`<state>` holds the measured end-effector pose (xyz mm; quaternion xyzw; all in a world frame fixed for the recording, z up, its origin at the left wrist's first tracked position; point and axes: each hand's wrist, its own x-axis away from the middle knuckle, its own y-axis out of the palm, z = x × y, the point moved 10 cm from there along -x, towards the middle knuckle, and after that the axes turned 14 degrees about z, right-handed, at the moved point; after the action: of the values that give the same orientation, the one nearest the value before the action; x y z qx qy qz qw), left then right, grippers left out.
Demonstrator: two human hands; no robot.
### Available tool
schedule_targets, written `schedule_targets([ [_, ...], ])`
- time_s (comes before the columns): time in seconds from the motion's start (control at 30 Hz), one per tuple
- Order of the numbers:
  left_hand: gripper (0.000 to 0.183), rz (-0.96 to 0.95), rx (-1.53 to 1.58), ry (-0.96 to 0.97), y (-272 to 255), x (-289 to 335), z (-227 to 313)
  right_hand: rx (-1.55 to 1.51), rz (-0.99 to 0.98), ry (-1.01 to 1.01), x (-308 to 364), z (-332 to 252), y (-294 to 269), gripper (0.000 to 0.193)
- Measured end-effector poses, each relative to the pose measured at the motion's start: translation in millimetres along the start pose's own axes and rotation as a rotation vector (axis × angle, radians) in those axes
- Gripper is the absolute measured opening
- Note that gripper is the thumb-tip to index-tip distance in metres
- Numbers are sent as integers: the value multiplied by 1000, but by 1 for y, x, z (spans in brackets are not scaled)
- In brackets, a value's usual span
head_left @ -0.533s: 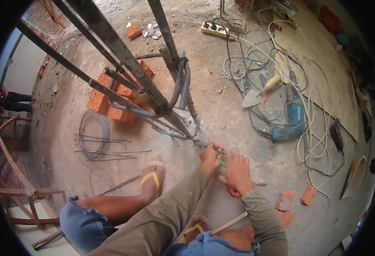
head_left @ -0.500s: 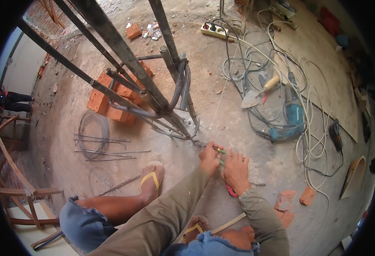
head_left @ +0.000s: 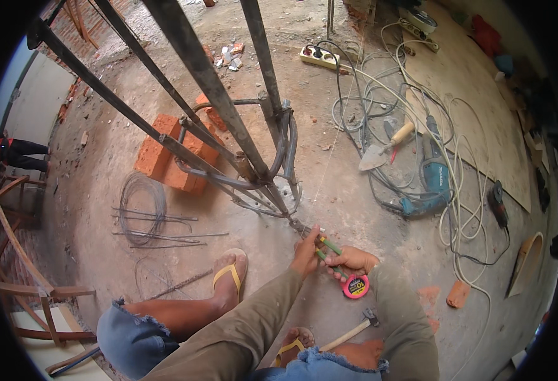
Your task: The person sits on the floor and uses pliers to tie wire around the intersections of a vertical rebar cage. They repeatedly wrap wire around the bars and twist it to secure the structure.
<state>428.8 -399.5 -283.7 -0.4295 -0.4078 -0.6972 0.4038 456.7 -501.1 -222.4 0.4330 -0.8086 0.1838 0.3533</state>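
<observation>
As we see it, the green-handled tool (head_left: 330, 244) sits between our hands, near the foot of the steel bars (head_left: 203, 71). Right hand (head_left: 357, 260) is gripping its handles; left hand (head_left: 305, 255) is curled at its front end, exact hold we can't tell. Pink tape measure (head_left: 356, 287) just below our right hand, hammer (head_left: 350, 333) nearer our foot.

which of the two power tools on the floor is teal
The larger power tool, just right of the trowel; the smaller power tool farther right is mostly dark.
</observation>
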Motion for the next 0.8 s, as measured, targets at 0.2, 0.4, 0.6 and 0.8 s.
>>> schedule_targets([
  [0.2, 26, -109, 145, -12, 10, -12, -5, 590, 518, -362, 28, -50, -29, 46],
  [0.4, 31, 58, 296, -78, 43, -24, 3, 1374, 929, -531, 48, -135, -32, 31],
  [0.6, 34, 215, 368, -104, 44, -29, -3, 1460, 1041, -698, 43, -116, -36, 22],
  [0.8, 27, 175, 48, 83, 21, -11, -1, 1063, 674, -352, 8, -53, -45, 27],
])
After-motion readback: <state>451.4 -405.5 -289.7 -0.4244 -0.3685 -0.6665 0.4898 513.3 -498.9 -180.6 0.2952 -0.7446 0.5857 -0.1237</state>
